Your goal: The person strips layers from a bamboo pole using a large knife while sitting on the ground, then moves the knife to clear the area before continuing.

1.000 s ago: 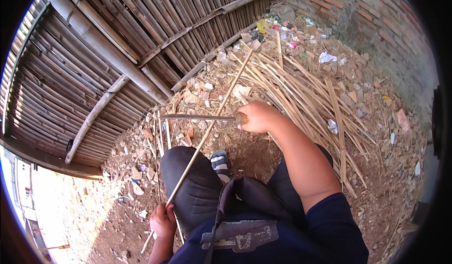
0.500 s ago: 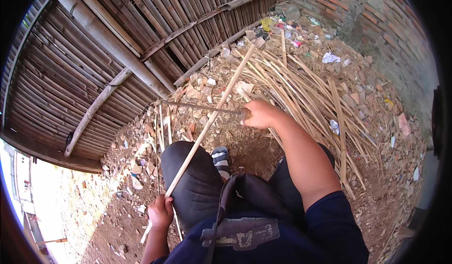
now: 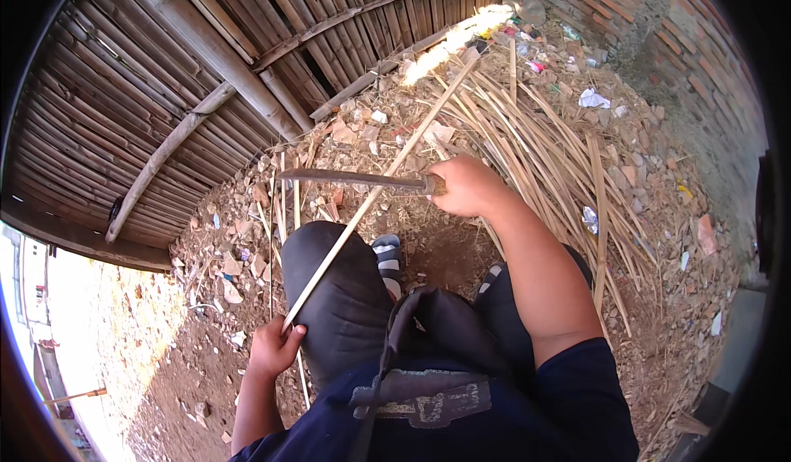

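Observation:
My left hand (image 3: pixel 276 345) is closed around the near end of a long, pale bamboo strip (image 3: pixel 342 235). The strip slants across my left thigh and away to the far right, its far end over the strip pile. In my right hand (image 3: pixel 465 185) is the wooden handle of a long-bladed knife (image 3: pixel 354 178), fingers wrapped round it. Its dark blade points left and crosses the bamboo strip near mid-length; whether the edge touches the strip I cannot tell.
Many split bamboo strips (image 3: pixel 535 161) lie heaped beyond my right hand. A bamboo-pole wall (image 3: pixel 189 75) rises at the left and a brick wall (image 3: pixel 700 58) at the right. Stones, brick bits and litter, including a white scrap (image 3: pixel 593 99), cover the ground.
My left hand has moved up along the strip, farther from me. The knife's blade has turned to show its broad side, and my right hand has shifted slightly away and right.

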Demonstrator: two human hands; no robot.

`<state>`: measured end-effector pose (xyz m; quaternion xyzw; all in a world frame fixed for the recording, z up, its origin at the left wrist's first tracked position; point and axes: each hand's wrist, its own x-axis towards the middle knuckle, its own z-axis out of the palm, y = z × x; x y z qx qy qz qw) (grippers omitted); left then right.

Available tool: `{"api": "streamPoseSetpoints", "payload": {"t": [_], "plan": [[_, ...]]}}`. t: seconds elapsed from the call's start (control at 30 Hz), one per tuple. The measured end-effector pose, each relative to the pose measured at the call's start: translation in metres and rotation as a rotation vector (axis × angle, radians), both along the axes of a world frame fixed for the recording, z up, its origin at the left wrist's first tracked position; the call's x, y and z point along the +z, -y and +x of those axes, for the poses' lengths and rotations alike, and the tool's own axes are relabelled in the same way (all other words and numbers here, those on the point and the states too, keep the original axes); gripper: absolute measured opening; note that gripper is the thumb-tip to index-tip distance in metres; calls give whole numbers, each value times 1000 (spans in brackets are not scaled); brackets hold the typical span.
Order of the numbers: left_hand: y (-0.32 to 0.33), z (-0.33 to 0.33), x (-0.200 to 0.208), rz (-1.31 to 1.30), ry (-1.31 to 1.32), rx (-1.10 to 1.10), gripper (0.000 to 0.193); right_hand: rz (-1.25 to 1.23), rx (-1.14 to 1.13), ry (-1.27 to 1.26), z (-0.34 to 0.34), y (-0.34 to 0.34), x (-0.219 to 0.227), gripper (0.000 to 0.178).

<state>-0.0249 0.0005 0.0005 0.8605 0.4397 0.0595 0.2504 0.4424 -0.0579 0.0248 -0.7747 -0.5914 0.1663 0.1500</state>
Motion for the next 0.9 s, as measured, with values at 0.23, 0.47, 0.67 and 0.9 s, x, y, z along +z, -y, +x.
{"api": "streamPoseSetpoints", "payload": {"t": [0.23, 0.47, 0.67, 0.9], "plan": [[2, -6, 8, -188, 39, 47, 50, 38, -174, -122, -2, -2, 8, 46], [4, -3, 1, -227, 54, 37, 53, -126, 68, -254, 6, -3, 2, 43], [6, 9, 10, -174, -10, 78, 49, -47, -58, -210, -12, -8, -6, 39], [-1, 9, 3, -112, 16, 38, 43, -121, -19, -226, -13, -18, -1, 43]]}}
